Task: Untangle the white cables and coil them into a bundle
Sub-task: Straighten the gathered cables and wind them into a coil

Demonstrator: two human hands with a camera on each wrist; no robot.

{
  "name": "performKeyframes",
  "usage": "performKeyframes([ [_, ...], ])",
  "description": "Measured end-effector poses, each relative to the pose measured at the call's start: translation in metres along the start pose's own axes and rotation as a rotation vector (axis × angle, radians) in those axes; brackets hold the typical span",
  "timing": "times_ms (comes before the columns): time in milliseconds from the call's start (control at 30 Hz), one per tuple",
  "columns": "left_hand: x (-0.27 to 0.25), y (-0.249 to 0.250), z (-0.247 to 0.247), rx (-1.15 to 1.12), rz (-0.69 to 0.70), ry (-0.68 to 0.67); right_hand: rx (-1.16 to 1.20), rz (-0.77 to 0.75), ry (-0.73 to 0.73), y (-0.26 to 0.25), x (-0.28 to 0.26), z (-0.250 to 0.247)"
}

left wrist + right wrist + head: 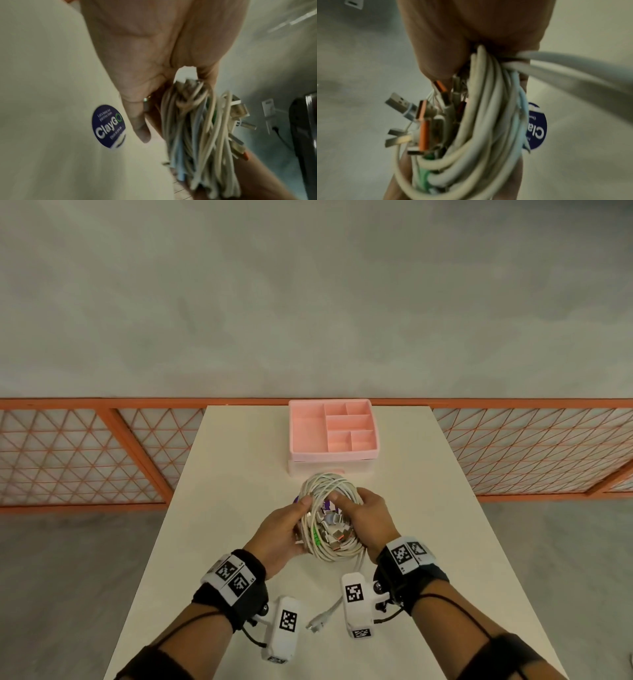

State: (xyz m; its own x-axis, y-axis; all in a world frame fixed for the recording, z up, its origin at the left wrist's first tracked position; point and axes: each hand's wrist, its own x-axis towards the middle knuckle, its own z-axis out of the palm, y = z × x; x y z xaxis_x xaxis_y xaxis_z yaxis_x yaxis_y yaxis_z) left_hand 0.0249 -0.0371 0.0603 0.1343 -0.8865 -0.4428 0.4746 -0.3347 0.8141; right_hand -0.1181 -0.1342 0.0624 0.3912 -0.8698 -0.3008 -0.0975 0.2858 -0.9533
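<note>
A round coil of white cables (330, 484) is held upright above the white table (222, 474), between both hands. My left hand (287, 525) grips its left side, thumb over the strands. My right hand (363, 515) grips the right side, thumb pressed across the loops. Several USB plugs (334, 530) with orange, green and metal tips bunch in the coil's middle. One loose cable end (317, 625) trails down from the coil and lies on the table near me. The wrist views show the bundle (197, 128) and the plugs (426, 121) close up, blurred.
A pink divided tray (334, 429) stands on a pale box at the table's far end, just beyond the coil. A round blue sticker (109, 126) lies on the table under the hands. An orange mesh railing (85, 453) runs behind the table.
</note>
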Motion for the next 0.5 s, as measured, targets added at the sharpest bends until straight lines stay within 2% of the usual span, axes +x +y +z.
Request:
performKeyframes([
  [133, -0.006, -0.01, -0.019, 0.146, -0.068, 0.048, -0.104, -0.061, 0.164, -0.009, 0.014, -0.021],
  [267, -0.012, -0.04, -0.04, 0.299, -0.156, 0.095, -0.061, -0.073, 0.362, -0.02, 0.031, -0.039],
  [333, -0.018, -0.058, -0.033, 0.393, -0.267, 0.008, -0.006, -0.086, 0.427, -0.029, 0.036, -0.042],
  [400, -0.026, -0.07, -0.007, 0.456, -0.384, -0.192, 0.051, -0.111, 0.475, -0.037, 0.04, -0.039],
  [433, -0.026, -0.075, 0.007, 0.469, -0.399, -0.283, 0.067, -0.121, 0.488, -0.041, 0.042, -0.035],
  [500, -0.021, -0.079, 0.033, 0.44, -0.345, -0.343, 0.068, -0.123, 0.497, -0.042, 0.046, -0.024],
])
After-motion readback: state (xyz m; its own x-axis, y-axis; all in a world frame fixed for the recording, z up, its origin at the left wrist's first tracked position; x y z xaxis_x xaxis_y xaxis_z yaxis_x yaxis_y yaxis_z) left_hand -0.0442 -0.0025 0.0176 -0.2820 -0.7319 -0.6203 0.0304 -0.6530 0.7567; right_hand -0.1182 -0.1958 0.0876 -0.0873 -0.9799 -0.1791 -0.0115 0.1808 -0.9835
